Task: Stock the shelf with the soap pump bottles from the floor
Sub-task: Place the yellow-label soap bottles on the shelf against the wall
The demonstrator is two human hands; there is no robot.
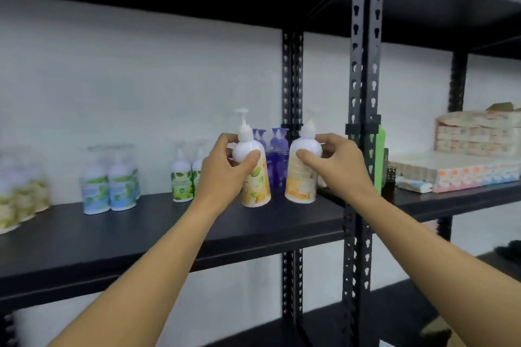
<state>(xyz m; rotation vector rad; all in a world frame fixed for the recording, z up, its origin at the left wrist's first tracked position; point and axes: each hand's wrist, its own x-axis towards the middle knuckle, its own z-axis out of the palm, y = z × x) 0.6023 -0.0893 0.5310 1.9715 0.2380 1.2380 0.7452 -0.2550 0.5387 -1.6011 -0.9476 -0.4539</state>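
Observation:
My left hand [225,169] grips the white shoulder of a soap pump bottle [255,177] with a yellow-green label. Its base rests on the black shelf [141,234], and it leans a little. My right hand [335,162] grips a second pump bottle [301,177] with an orange-cream label, standing on the same shelf just to the right. Purple pump bottles [277,155] stand right behind the two. The floor is out of view.
Green-labelled bottles [183,177], blue-green ones [110,183] and pale yellow ones [19,197] stand further left on the shelf. A black perforated upright [363,93] rises just right of my right hand. Tissue packs [473,169] fill the neighbouring shelf.

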